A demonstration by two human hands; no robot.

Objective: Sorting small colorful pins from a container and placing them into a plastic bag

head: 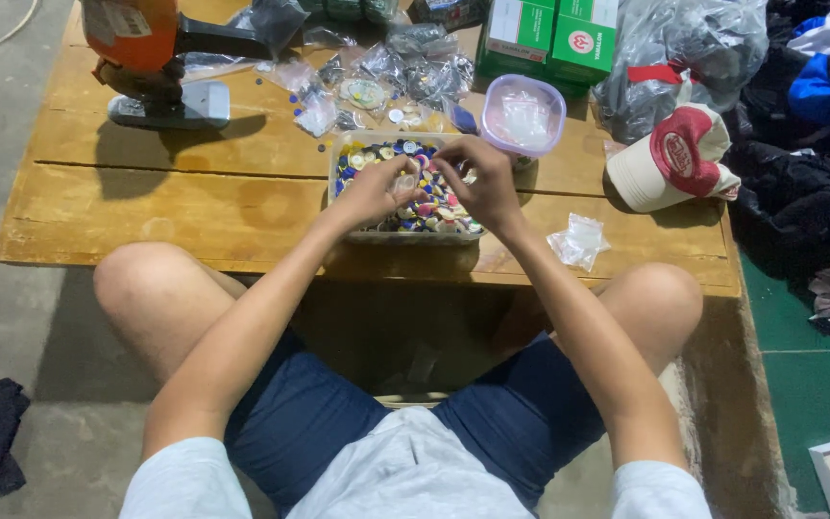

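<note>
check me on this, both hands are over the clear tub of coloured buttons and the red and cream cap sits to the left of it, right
Not quite. The head view shows both the left hand and right hand over the clear tub of coloured buttons, but the red and cream cap sits to the right of it, not the left.

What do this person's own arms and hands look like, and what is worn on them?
Both arms are bare from short white sleeves down. The left hand and right hand are bare too: no gloves, and no watch, rings or wristbands that I can make out.
</note>
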